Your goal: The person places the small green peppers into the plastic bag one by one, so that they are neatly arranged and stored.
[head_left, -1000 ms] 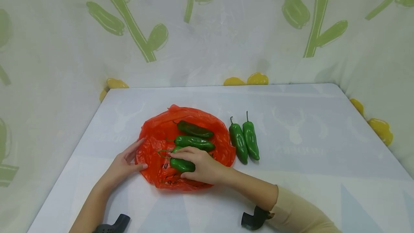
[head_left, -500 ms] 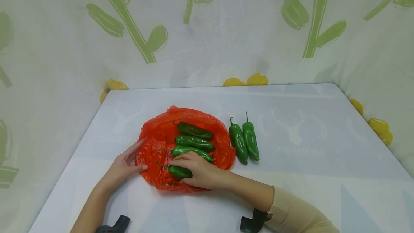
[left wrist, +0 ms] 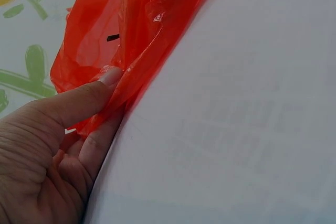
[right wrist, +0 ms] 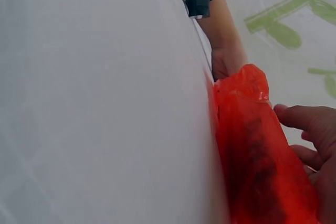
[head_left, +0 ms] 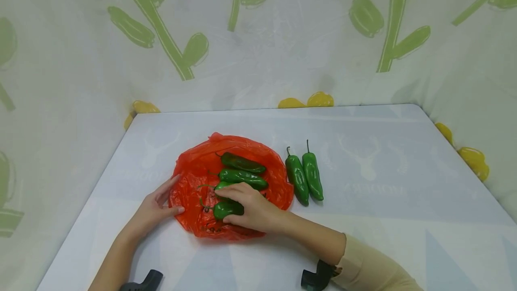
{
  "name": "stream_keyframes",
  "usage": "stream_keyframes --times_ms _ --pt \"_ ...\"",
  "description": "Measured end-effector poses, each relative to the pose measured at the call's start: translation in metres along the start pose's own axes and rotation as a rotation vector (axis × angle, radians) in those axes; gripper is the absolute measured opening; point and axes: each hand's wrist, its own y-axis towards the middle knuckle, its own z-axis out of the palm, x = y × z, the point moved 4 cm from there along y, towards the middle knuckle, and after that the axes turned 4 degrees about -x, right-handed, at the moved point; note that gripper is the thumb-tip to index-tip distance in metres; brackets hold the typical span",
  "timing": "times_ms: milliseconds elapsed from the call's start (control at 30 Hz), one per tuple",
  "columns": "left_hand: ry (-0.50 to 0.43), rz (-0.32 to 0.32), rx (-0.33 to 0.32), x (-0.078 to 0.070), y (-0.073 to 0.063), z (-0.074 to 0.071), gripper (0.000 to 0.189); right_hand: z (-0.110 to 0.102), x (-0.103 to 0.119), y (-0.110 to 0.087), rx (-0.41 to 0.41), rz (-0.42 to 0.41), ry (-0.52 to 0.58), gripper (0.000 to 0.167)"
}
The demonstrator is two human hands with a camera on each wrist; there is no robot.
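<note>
An open red plastic bag (head_left: 190,201) lies on the table, its rim spread round several green chili peppers laid side by side. My left hand (head_left: 151,212) pinches the bag's left rim; in the left wrist view the thumb lies inside the red film and the fingers behind it. Over the bag, my right hand (head_left: 256,210) grips the nearest green chili pepper (head_left: 227,210), fingers on its far side and thumb on its near side. That hand partly covers the chili pepper (head_left: 223,187) just beyond. Farther back in the bag lie a chili pepper (head_left: 242,177) and a darker one (head_left: 243,163).
Outside the bag's right edge, two green chili peppers, a left one (head_left: 297,178) and a right one (head_left: 313,176), lie side by side with stems pointing away. The white table (head_left: 363,246) meets a curtain (head_left: 291,57) printed with green leaves at the back.
My right hand and the nearest chili pepper came toward me, then shifted slightly back. The chili pepper beyond was uncovered half a second ago and is partly hidden again. My left hand stays put.
</note>
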Motion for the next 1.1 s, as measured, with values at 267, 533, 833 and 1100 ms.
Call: stream_keyframes --times_ms 267,533,833,1100 --pt "-0.011 0.000 0.000 0.000 0.000 0.000 0.081 -0.016 0.003 -0.001 -0.087 -0.083 0.015 0.062" --pt "-0.007 -0.008 -0.004 0.000 0.000 0.001 0.081 -0.033 0.001 -0.004 -0.168 -0.098 0.009 0.065" --pt "-0.002 0.008 -0.003 0.000 -0.001 -0.001 0.080 -0.046 -0.005 -0.013 -0.188 -0.057 0.059 0.066" --pt "-0.015 0.011 0.000 0.001 -0.001 0.000 0.080 -0.059 -0.017 -0.026 -0.268 -0.104 0.003 0.067"
